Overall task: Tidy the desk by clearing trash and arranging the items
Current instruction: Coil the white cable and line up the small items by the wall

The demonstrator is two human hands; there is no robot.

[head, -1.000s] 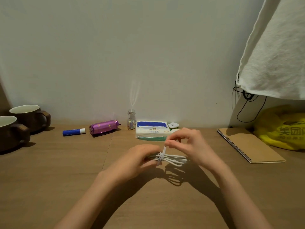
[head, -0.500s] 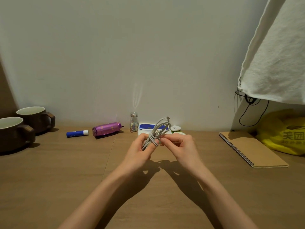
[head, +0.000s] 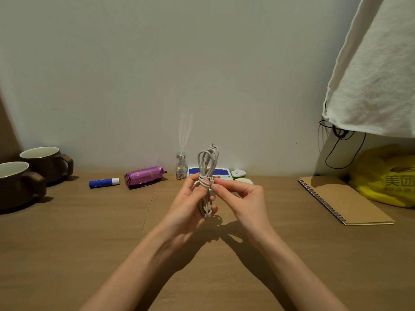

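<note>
A coiled white cable (head: 207, 163) stands upright above the middle of the wooden desk (head: 89, 232), its loops sticking up and a few turns wound round its middle. My left hand (head: 188, 205) grips the lower part of the bundle. My right hand (head: 242, 198) pinches the wound turns from the right with thumb and forefinger. The lower loops are partly hidden behind my left fingers.
Along the back wall lie a blue glue stick (head: 104, 182), a purple wrapped pack (head: 144, 176), a small glass bottle (head: 181, 166), a tissue pack (head: 221, 171) and a small white item (head: 238, 172). Two brown mugs (head: 20, 178) stand left. A spiral notebook (head: 343, 199) and yellow bag (head: 386, 176) sit right, under hanging white cloth (head: 377, 75).
The cable bundle has been lifted from lying flat just above the desk to standing upright between both hands, which rose and turned with it.
</note>
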